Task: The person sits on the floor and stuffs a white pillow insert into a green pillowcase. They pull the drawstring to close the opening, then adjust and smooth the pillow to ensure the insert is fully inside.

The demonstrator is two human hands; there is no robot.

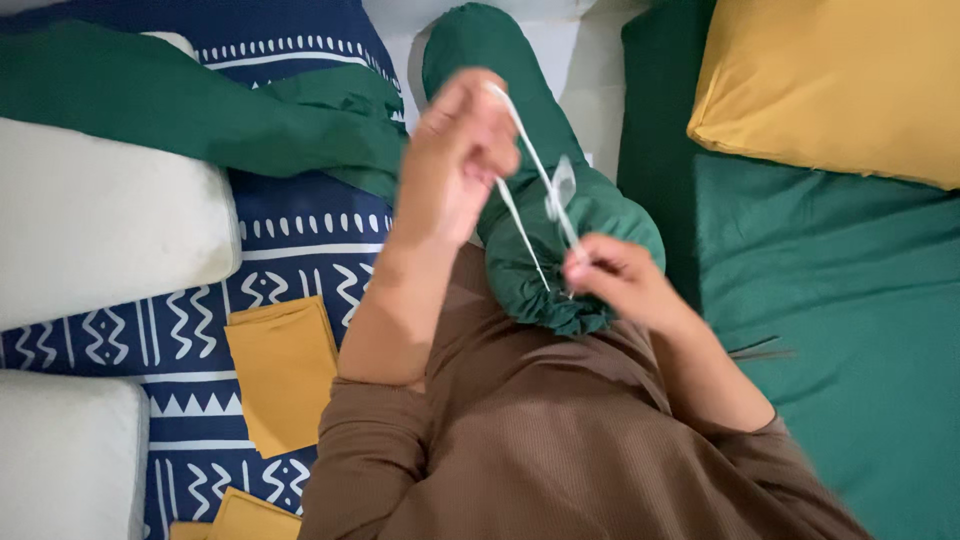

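Brown ribbed sleeves nearest; right hand [612,272] low, fingers pinched on a white drawstring [540,185] at the gathered end of a green bolster [520,150] lying across the lap; left hand [458,150] raised and blurred, fingers closed around the drawstring's upper end; folded mustard cloth [285,372] on the patterned blue blanket [300,225] to the left; yellow pillow [830,85] on the green bed [850,300] beyond.

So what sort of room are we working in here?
Probably a bedroom: a green-sheeted mattress with a yellow pillow, bare white pillows, and a green bolster whose drawstring both hands grip.
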